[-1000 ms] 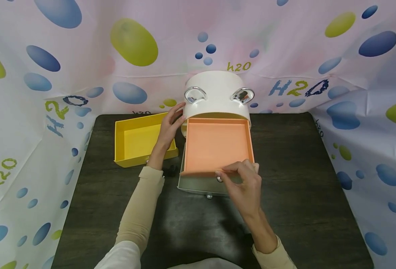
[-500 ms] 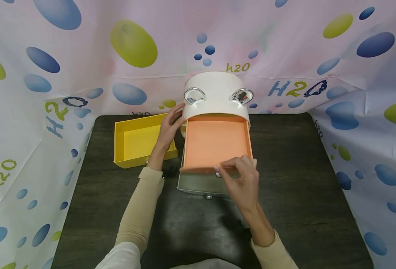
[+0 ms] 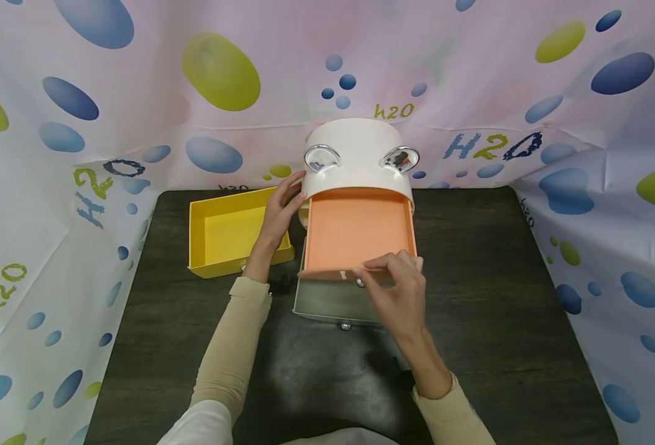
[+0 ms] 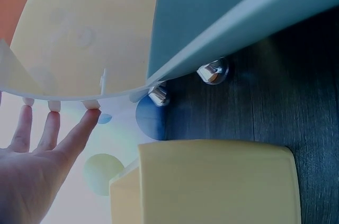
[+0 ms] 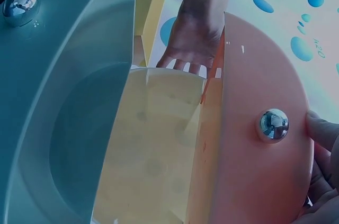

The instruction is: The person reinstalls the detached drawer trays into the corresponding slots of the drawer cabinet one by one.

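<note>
Your right hand (image 3: 398,290) is pinching the front edge of the orange drawer (image 3: 358,232), which is extending away from your fingers into the white cabinet (image 3: 358,157). Your left hand (image 3: 276,216) is pressing straight fingers against the cabinet's left side, the yellow drawer (image 3: 222,232) lying just beside it.

The head view is evenly and brightly lit, with edges bent by the lens. A soft shadow is cast on the worktop (image 3: 327,371). Both wrist views are tinted bluish and slightly blurred.

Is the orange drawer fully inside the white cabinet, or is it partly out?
Partly out: most of the orange drawer juts from the white cabinet, its front gripped by the right hand.
</note>
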`<state>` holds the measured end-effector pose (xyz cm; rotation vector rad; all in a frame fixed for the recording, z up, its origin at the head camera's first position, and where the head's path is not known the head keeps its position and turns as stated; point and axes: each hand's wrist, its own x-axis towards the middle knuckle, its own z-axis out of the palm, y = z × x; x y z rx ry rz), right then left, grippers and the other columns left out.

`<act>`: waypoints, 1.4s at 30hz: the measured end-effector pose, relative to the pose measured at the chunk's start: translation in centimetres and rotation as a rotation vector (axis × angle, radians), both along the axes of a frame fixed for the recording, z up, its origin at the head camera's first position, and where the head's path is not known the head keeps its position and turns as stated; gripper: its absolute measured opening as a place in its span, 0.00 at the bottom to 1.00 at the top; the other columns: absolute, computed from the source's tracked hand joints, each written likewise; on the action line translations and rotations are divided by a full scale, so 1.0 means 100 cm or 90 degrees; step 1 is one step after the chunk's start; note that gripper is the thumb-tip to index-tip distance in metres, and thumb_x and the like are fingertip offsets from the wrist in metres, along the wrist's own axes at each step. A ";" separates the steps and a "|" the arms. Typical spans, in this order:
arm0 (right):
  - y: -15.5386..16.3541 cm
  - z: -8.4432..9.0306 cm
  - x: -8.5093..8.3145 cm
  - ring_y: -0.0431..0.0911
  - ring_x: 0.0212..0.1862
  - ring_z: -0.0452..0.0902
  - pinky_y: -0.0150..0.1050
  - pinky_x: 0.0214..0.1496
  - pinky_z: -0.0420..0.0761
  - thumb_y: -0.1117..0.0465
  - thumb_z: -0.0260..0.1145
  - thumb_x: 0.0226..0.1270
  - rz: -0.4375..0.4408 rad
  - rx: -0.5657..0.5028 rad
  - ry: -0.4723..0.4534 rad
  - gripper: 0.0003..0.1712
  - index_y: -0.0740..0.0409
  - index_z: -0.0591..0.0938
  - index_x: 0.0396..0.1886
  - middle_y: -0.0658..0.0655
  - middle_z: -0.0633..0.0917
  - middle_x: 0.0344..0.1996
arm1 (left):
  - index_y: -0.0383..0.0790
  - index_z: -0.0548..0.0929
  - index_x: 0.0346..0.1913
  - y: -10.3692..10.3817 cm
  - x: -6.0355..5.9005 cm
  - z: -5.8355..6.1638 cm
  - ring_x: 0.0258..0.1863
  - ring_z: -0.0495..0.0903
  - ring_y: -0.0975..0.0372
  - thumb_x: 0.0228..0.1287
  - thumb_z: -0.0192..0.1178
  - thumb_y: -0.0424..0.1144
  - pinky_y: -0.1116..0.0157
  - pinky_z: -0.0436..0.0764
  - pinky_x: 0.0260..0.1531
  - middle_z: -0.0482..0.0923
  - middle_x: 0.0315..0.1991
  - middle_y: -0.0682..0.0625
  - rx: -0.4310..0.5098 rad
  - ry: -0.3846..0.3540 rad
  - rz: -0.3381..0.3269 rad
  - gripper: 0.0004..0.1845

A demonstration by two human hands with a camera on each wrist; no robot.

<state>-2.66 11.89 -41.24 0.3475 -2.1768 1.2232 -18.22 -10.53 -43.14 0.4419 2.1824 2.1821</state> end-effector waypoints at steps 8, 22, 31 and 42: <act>-0.002 0.000 -0.006 0.44 0.25 0.65 0.43 0.42 0.52 0.66 0.82 0.47 -0.006 0.008 0.007 0.12 0.60 0.86 0.30 0.53 0.85 0.24 | 0.27 0.65 0.71 -0.002 0.000 0.000 0.71 0.63 0.43 0.72 0.53 0.31 0.46 0.65 0.68 0.61 0.73 0.36 0.001 0.000 0.000 0.27; -0.004 0.002 -0.020 0.46 0.26 0.66 0.44 0.40 0.55 0.62 0.82 0.49 -0.021 0.029 0.020 0.13 0.60 0.86 0.32 0.55 0.85 0.25 | 0.26 0.66 0.70 -0.002 0.000 0.000 0.70 0.63 0.42 0.72 0.53 0.32 0.45 0.64 0.68 0.61 0.73 0.35 -0.002 0.007 0.003 0.26; -0.004 0.000 -0.029 0.48 0.28 0.70 0.48 0.40 0.58 0.61 0.82 0.49 -0.027 0.039 0.040 0.14 0.61 0.87 0.32 0.56 0.86 0.26 | 0.27 0.66 0.71 -0.002 0.000 -0.001 0.70 0.63 0.43 0.72 0.53 0.31 0.46 0.65 0.68 0.61 0.73 0.36 0.002 0.005 0.006 0.27; -0.005 0.001 -0.039 0.50 0.32 0.73 0.47 0.41 0.59 0.64 0.79 0.54 -0.008 0.042 0.059 0.10 0.60 0.88 0.35 0.56 0.88 0.30 | 0.27 0.66 0.71 -0.002 -0.002 -0.001 0.70 0.63 0.43 0.72 0.53 0.31 0.46 0.66 0.68 0.62 0.73 0.36 -0.001 0.011 -0.003 0.27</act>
